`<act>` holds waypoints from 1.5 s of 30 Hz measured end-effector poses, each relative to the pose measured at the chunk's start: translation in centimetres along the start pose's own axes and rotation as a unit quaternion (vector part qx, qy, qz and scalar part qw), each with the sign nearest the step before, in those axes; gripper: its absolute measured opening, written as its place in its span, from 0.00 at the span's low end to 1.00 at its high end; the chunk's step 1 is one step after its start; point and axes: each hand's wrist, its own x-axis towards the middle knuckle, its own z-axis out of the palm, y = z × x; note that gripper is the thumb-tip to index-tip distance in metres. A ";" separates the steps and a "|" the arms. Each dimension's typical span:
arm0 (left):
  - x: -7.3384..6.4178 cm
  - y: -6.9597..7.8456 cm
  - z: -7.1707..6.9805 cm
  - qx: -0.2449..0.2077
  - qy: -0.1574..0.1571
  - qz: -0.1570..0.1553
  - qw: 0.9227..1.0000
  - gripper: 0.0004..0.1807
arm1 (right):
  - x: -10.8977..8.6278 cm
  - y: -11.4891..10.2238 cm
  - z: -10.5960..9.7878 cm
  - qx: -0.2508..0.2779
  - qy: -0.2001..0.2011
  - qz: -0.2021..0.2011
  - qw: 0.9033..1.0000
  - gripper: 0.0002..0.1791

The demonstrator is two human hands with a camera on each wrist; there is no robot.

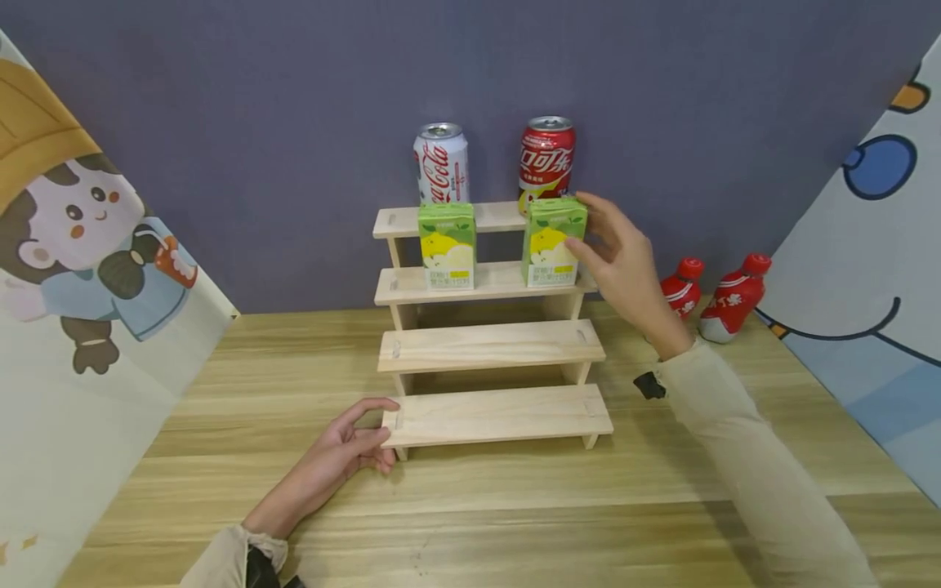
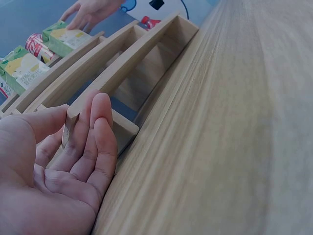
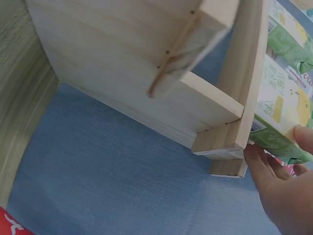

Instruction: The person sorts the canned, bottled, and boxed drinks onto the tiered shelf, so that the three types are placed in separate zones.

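A stepped wooden display shelf (image 1: 491, 346) stands on the table. My left hand (image 1: 340, 456) grips the left end of its lowest step, the thumb and fingers around the board's edge in the left wrist view. On the second step from the top, my right hand (image 1: 625, 265) holds the right-hand green juice box (image 1: 555, 245), thumb on the front and fingers at its side and back. Another juice box (image 1: 448, 249) stands upright to the left on that step. Behind them on the top step are a white Coca-Cola can (image 1: 441, 167) and a red cola can (image 1: 546, 159).
Two red bottles (image 1: 735, 298) stand on the wooden table (image 1: 470, 523) right of the shelf, one partly hidden by my right arm. A dark blue-grey wall (image 1: 294, 163) rises behind, and printed panels (image 1: 860, 343) flank both sides.
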 end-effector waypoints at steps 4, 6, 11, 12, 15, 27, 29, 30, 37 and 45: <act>0.0 0.0 0.0 0.001 0.002 -0.003 1.000 0.25 | -0.7 0.3 0.1 -0.026 0.013 -0.006 1.000 0.33; -0.1 0.0 0.1 -0.001 0.002 -0.002 1.000 0.24 | -0.8 1.4 0.0 -0.030 0.017 -0.008 0.999 0.33; -0.3 0.0 0.0 -0.006 0.000 0.000 1.000 0.24 | -1.6 1.6 -0.2 -0.034 0.021 -0.013 0.999 0.31; -0.3 0.0 0.0 -0.007 0.000 0.001 1.000 0.24 | -1.8 1.2 -0.3 -0.035 0.021 -0.014 0.999 0.30; -0.4 0.1 0.0 -0.006 -0.002 0.003 1.000 0.24 | -2.6 0.6 -0.6 -0.042 0.020 -0.015 0.999 0.29; -0.4 -0.2 -0.3 -0.010 -0.002 0.008 1.000 0.24 | -4.8 5.2 -2.5 -0.092 0.056 -0.017 0.994 0.30; -0.3 -0.2 -0.3 -0.009 -0.003 0.008 1.000 0.24 | -5.1 6.0 -2.9 -0.113 0.068 -0.024 0.991 0.29; -0.3 -0.2 -0.3 -0.009 -0.003 0.007 1.000 0.24 | -5.3 6.4 -3.2 -0.126 0.074 -0.028 0.989 0.29; 0.0 -0.1 -0.3 -0.006 -0.006 0.012 1.000 0.24 | -5.5 8.0 -4.8 -0.208 0.117 -0.044 0.970 0.27; 0.1 -0.1 -0.3 -0.009 -0.005 0.008 1.000 0.24 | -5.5 9.1 -6.7 -0.246 0.125 -0.033 0.961 0.26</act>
